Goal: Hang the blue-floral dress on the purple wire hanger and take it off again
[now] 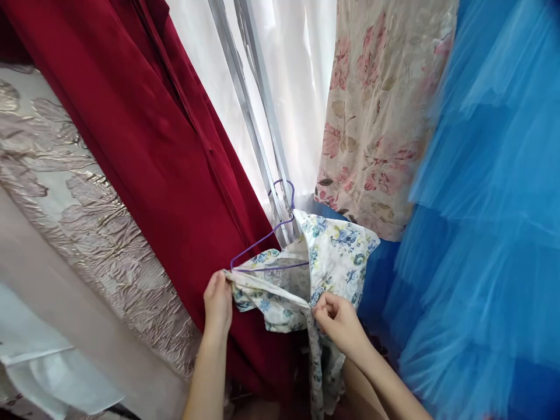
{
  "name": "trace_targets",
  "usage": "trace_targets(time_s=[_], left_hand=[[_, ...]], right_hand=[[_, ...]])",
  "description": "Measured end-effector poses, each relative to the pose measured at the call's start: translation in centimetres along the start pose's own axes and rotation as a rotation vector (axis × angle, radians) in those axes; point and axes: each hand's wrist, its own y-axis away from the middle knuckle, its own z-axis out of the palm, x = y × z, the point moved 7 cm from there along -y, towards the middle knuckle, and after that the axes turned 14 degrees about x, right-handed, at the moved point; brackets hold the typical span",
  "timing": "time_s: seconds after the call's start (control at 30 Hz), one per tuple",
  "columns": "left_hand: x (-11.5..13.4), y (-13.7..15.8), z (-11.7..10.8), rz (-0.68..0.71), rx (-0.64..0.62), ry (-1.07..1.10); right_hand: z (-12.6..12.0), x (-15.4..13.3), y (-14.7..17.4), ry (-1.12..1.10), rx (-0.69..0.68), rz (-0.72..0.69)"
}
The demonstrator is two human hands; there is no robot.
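A white garment with blue and green flowers hangs partly on a purple hanger. The hanger's hook loops round thin metal rods in the middle of the view. My left hand pinches the garment's edge beside the hanger's left corner. Lower right of that, my right hand has its fingers closed on the front edge of the opening. Between the two hands the edge is drawn fairly straight, and the hanger's lower bar shows inside the opening. The garment's lower part drops below my right hand.
A dark red garment hangs close on the left, beside a textured pale pink one. Behind the metal rods is white cloth. On the right hang a beige floral garment and a tiered blue tulle one.
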Motion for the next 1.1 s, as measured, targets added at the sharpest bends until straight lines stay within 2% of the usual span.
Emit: trace_targets(time_s=[0.1, 0.2, 0.3, 0.4, 0.47, 0.6, 0.7, 0.8, 0.87, 0.93, 1.0, 1.03, 1.1], left_hand=[[-2.8, 2.7, -0.5, -0.086, -0.029, 0.003], [-3.5, 5.5, 0.1, -0.127, -0.094, -0.014], [-1.9, 8.7, 2.6, -0.128, -0.268, -0.079], [1.2, 12.5, 6.4, 0.045, -0.579, -0.222], [2.6, 14.9, 8.4, 0.172, -0.731, -0.303], [2.8, 17.5, 9.4, 0.229, -0.813, -0.370], [2.3, 18.5, 9.1, 0.220, -0.825, -0.399], [3.0, 19.7, 9.4, 0.259, -0.855, -0.397], [3.9, 20.9, 10.4, 0.329, -0.906, -0.395], [4.5, 21.9, 11.4, 0.410, -0.951, -0.406], [4.5, 22.5, 11.9, 0.423, -0.972, -0.395], [4.2, 22.6, 11.9, 0.385, -0.981, -0.377], [3.0, 22.5, 11.3, 0.205, -1.012, -0.298]], right_hand=[[-0.9, 2.0, 0.5, 0.024, 0.025, -0.001], [-1.9, 3.7, 0.7, 0.084, 0.048, -0.005], [-2.6, 5.0, 0.1, 0.265, 0.040, -0.027], [-3.5, 6.5, -1.4, 0.485, 0.043, -0.003], [-4.2, 7.6, -2.4, 0.556, 0.053, 0.019], [-5.4, 8.9, -2.6, 0.611, 0.057, 0.034], [-6.1, 7.3, -1.1, 0.583, 0.070, 0.027], [-6.3, 2.6, 1.1, 0.406, 0.129, -0.097], [-5.0, -0.5, 2.6, 0.233, -0.002, -0.170], [-3.3, -1.9, 4.0, 0.077, -0.220, -0.107], [-2.2, -2.1, 4.9, -0.040, -0.364, 0.024], [-2.0, -1.9, 5.1, -0.082, -0.392, 0.083], [-2.3, -1.4, 5.1, -0.126, -0.406, 0.161]])
